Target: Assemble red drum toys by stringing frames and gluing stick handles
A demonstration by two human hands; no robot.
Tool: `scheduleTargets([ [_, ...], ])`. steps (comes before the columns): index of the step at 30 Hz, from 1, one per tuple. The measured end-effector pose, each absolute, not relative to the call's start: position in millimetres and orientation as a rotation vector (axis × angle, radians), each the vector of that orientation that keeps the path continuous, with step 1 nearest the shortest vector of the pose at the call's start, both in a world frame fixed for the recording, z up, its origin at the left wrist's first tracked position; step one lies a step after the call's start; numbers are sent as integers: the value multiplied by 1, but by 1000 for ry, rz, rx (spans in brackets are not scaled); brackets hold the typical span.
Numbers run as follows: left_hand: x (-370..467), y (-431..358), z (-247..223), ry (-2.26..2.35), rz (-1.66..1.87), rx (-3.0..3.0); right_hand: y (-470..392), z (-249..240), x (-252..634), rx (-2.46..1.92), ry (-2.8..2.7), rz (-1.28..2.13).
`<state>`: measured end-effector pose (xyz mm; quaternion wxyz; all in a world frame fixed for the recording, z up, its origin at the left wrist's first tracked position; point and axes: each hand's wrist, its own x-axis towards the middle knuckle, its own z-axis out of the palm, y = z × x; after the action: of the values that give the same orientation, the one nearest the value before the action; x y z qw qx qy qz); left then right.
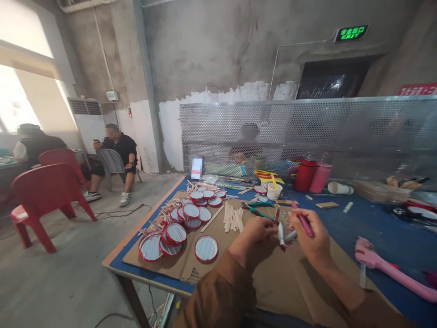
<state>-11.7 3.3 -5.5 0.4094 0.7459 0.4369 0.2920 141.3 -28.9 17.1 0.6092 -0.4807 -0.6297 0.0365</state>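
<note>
My left hand (261, 237) is closed over the cardboard (283, 291), pinching a small reddish-brown piece (276, 215) that sticks up from its fingertips. To its right, my right hand (312, 234) is wrapped round a dark pink pen-like tool (305, 225). A white marker-like tube with a red end (282, 236) lies between the hands. Left of them are wooden sticks (232, 217), a round red-rimmed disc (206, 248) lying alone, and a pile of similar discs (175, 233). Teal-handled pliers (257, 210) rest just beyond my left hand.
A pink glue gun (392, 269) lies at the right. Behind are a paper cup (274, 190), a red bottle (305, 175), a pink bottle (321, 177) and a perforated metal screen (221, 132). People sit beyond the table at left, near a red chair (51, 196).
</note>
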Motion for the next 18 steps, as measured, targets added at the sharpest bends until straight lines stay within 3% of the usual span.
scheduleTargets([
  [7, -19, 13, -5, 1251, 734, 1941, -32, 4, 148, -967, -1807, -75],
  [18, -22, 14, -11, 1102, 737, 1772, -30, 0, 143, -1044, -1619, 245],
])
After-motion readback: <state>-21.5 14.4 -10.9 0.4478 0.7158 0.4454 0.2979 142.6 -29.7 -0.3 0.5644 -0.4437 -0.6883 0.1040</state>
